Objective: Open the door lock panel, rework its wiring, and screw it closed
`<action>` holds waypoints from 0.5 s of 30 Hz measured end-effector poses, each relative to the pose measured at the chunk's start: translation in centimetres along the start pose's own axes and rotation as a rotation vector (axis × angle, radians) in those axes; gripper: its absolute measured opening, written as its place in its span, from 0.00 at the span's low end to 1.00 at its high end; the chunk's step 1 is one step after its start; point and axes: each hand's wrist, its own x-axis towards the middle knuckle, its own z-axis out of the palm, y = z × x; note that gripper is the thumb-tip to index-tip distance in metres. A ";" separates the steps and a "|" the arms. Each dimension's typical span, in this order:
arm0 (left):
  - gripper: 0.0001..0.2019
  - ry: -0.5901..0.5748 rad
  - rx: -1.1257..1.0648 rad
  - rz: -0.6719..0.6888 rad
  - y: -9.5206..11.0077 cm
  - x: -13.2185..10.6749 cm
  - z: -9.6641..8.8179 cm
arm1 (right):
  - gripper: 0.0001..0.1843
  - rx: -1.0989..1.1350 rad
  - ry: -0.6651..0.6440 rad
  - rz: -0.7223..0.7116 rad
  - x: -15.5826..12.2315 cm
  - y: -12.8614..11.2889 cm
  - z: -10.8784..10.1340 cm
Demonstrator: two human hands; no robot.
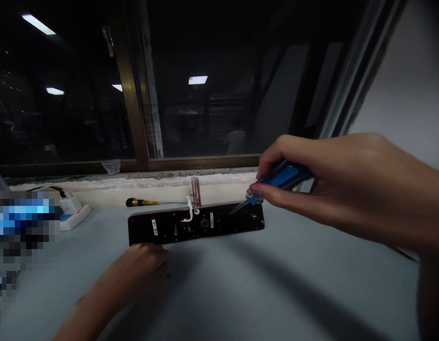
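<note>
A long black lock panel [162, 228] lies flat on the pale table, with a copper-coloured handle stub [196, 191] standing up from its far edge and a white wire [188, 210] hanging over it. My right hand [333, 184] is closed round a blue-handled screwdriver [285, 175], whose tip points down at the panel's right part. My left hand [141, 270] rests on the table against the panel's near left edge, knuckles up; its fingers are curled under and hidden.
A second screwdriver with a black and yellow handle [141, 202] lies behind the panel by the window ledge. A white power strip [72, 210] sits at the left. A dark window [212, 94] runs along the back. A blurred patch covers the left edge.
</note>
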 end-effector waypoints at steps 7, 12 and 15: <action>0.10 0.211 -0.054 -0.004 0.0 -0.2 0.2 | 0.03 -0.009 0.021 -0.013 0.4 0.3 0.7; 0.09 0.547 -0.145 0.124 0.7 2.6 -0.2 | 0.04 0.033 -0.005 -0.008 0.8 -0.3 1.0; 0.09 0.611 -0.146 0.139 1.3 5.5 -1.2 | 0.02 0.065 -0.019 -0.004 0.8 -0.4 1.0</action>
